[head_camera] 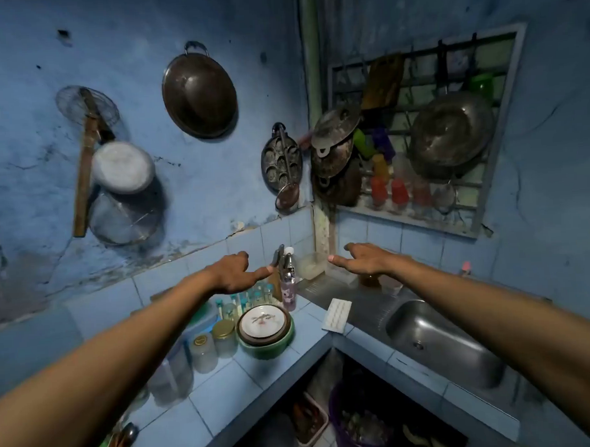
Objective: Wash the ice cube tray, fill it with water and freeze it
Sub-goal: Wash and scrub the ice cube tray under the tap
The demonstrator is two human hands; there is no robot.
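Both forearms fill the lower corners, stretched out over the blue-tiled counter (pixel 227 405), with the stainless sink (pixel 437 338) set into it under the right arm. I take the sink as the landmark.

Just left of the sink basin, lying flat where the steel drainboard meets the tile, is the ice cube tray (pixel 337 315): a white, shallow rectangle with rows of small cells. It touches neither hand. It looks like thin plastic, so likely light, somewhat bendy if twisted, and slick once wet. Taking it by the two short ends or pinching a long rim should keep it level when full.

Farther left of the sink sits a stack of bowls (pixel 266 329), with lidded jars (pixel 212 345) beside it.

Beyond the sink, toward the corner, the left hand (pixel 233 273) hovers palm down with the forefinger extended and the other fingers loosely bent, holding nothing. The right hand (pixel 364 261) is likewise spread and empty, above the drainboard. Between them stand a bottle (pixel 288 284) and a clear container (pixel 310 265).
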